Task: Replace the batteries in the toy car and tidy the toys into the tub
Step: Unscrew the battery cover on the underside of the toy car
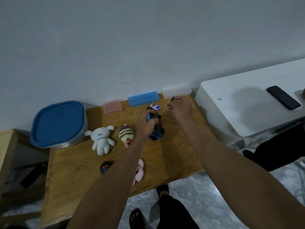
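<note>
A blue and black toy car (157, 131) lies on the wooden table (76, 171), and my left hand (146, 124) grips its far end. My right hand (180, 107) hovers just right of it, pinching a thin screwdriver (168, 104) with its tip pointing down-left. Several blue and white batteries (155, 106) lie just beyond the car. The tub (59, 124), with a blue lid on it, stands at the table's left edge. A white plush (102, 139), a striped brown plush (126, 133), a pink plush (140, 172) and a black remote (105, 167) lie on the table.
A pink box (112, 106), a blue box (143, 98) and a clear box (176, 91) line the wall. A white table (247, 104) on the right holds a black phone (283, 97). A person's sandalled feet (162, 190) show below the table edge.
</note>
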Motion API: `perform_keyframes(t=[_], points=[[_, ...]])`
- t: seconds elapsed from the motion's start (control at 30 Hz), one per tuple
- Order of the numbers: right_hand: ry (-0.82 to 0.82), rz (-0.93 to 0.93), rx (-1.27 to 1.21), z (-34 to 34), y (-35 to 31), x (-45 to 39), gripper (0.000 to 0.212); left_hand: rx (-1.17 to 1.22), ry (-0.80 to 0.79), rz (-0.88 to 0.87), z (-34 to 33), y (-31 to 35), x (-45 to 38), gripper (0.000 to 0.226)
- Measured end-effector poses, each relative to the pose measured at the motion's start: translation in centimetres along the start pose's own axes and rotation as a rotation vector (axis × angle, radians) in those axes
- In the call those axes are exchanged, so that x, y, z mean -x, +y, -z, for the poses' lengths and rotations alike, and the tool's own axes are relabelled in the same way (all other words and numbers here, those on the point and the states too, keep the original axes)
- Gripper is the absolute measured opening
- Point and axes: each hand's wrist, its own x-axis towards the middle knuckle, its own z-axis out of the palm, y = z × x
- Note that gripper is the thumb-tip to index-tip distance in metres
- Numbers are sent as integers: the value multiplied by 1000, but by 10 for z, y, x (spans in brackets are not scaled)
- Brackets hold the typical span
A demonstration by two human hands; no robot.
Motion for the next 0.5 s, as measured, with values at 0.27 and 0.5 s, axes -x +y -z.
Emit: perform_keyframes(t=[0.27, 0.5], points=[[-68, 25, 39, -6, 0, 2, 17, -41, 23, -9, 8, -8, 0, 29], [-137, 32, -3, -10, 1, 6, 16, -40, -5, -53, 15, -3, 4, 47]])
